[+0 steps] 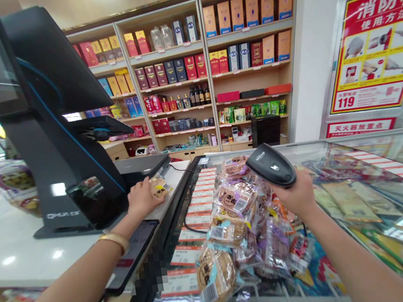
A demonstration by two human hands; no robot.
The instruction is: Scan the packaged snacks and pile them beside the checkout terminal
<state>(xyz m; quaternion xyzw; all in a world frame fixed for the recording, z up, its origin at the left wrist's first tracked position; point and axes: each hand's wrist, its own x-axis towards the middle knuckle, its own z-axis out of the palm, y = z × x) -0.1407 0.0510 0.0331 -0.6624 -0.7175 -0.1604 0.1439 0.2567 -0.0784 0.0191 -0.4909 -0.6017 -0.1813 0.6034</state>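
Note:
My right hand (pixel 301 196) is closed around the handle of a black barcode scanner (pixel 272 166), held above the glass freezer top. Beneath it lies a heap of clear-wrapped snack packs, among them a round biscuit pack (pixel 216 275) with a barcode at its lower edge. On the left, my left hand (pixel 143 199) has its fingers on a small wrapped snack pack (pixel 159 187) at the white counter's edge, beside the base of the black register. A gold bracelet circles the left wrist. The fingers of my right hand are partly hidden behind the scanner.
A tall black cash register (pixel 60 142) stands on the white counter (pixel 8 255) at the left. Price tags (pixel 196 217) line the freezer's left side under a black cable. Frozen packs (pixel 348 199) show through the glass. Shelves of boxes (pixel 252 9) stand behind.

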